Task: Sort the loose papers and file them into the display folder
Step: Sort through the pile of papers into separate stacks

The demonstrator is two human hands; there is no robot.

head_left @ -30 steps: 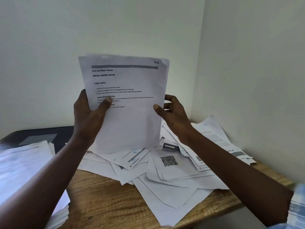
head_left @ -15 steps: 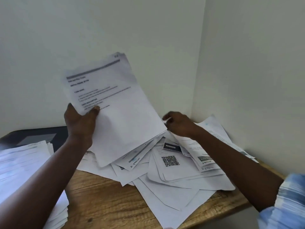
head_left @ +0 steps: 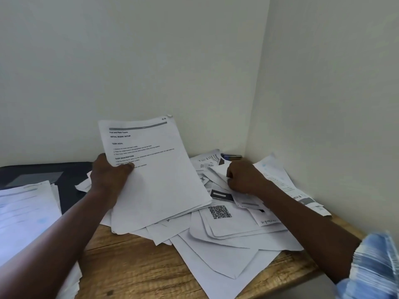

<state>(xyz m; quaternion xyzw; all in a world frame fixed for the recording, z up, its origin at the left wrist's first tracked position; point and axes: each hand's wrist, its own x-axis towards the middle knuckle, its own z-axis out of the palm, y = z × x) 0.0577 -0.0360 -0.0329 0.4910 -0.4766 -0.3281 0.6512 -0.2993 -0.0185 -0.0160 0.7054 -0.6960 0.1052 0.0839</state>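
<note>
Plainly this is the sorting stage. The left grip [head_left: 110, 178] holds a printed sheet [head_left: 155, 175] by its left edge, thumb across the front and fingers behind. The page tilts up, and its lower edge rests on the pile of loose papers [head_left: 226, 251]. Layered edges at the bottom suggest more than one page may be in that hold. The right grip [head_left: 246, 175] is down in the pile near the corner, fingers curled against a white page; whether it has actually caught one cannot be told.

To do this step well, the person should probably lift one page at a time by a free corner. That keeps the overlapping sheets beneath from dragging along or sliding off the front edge, where several already overhang. The held sheet is best kept flat, not creased under the thumb, and like headings are best gathered together before filing.

A dark folder [head_left: 43, 175], likely the display folder, lies at the back left, partly under a squared stack of papers [head_left: 26, 212].

The surface [head_left: 138, 266] is grained wood, set into a corner between two pale, bare walls. A code-printed sheet [head_left: 219, 211] lies mid-pile. A small dark object [head_left: 231, 156] sits in the far corner, too hidden to name. A striped sleeve [head_left: 375, 266] shows at lower right.
</note>
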